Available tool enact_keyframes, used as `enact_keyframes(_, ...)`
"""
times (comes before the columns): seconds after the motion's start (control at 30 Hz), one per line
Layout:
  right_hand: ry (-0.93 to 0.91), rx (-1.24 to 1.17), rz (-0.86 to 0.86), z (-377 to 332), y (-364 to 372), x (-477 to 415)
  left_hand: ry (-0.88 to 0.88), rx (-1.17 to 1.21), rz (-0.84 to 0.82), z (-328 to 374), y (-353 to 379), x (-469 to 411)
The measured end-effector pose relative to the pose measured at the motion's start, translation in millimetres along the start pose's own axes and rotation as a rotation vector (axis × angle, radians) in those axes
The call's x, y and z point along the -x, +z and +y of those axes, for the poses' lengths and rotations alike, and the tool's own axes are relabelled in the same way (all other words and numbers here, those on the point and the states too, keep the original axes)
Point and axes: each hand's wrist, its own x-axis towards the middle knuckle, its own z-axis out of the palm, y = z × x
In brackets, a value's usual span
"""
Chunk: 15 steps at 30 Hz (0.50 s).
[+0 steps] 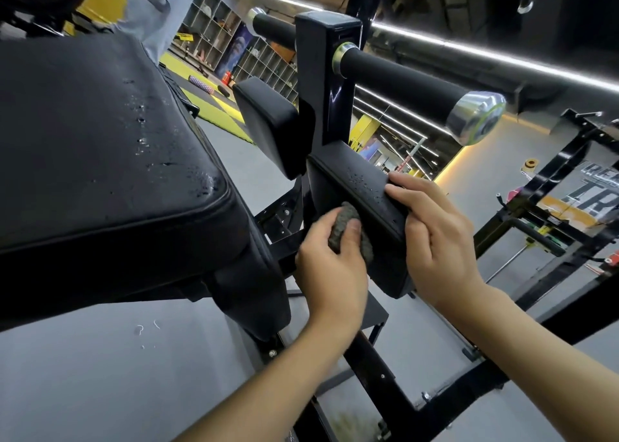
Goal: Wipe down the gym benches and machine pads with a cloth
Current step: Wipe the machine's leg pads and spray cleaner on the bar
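Observation:
My left hand grips a bunched dark grey cloth and holds it against the near side of a small black machine pad, which carries water droplets on top. My right hand grips that pad's right end, fingers curled over its top edge. A large black bench pad fills the left of the view, with droplets scattered on its surface. A second small black pad sits behind, left of the upright post.
A black upright post carries foam roller bars with chrome end caps. Black frame rails run under my arms. A black rack stands at the right. Grey floor, yellow mats and shelving lie behind.

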Motion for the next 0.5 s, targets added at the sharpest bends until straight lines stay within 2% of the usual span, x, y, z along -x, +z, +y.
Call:
enact_keyframes(0.1,0.003,0.002,0.012,0,1,0,-0.1,-0.025,0.093,0,7,-29)
enact_keyframes(0.3,0.007,-0.012,0.049,0,3,1,0.092,-0.02,0.01,10,-3,9)
enact_keyframes(0.43,0.01,-0.01,0.05,-2,3,0,-0.052,0.005,0.13,-3,8,-14)
enact_keyframes(0.5,0.017,-0.014,0.061,-2,3,0,-0.068,0.042,0.073,-5,7,2)
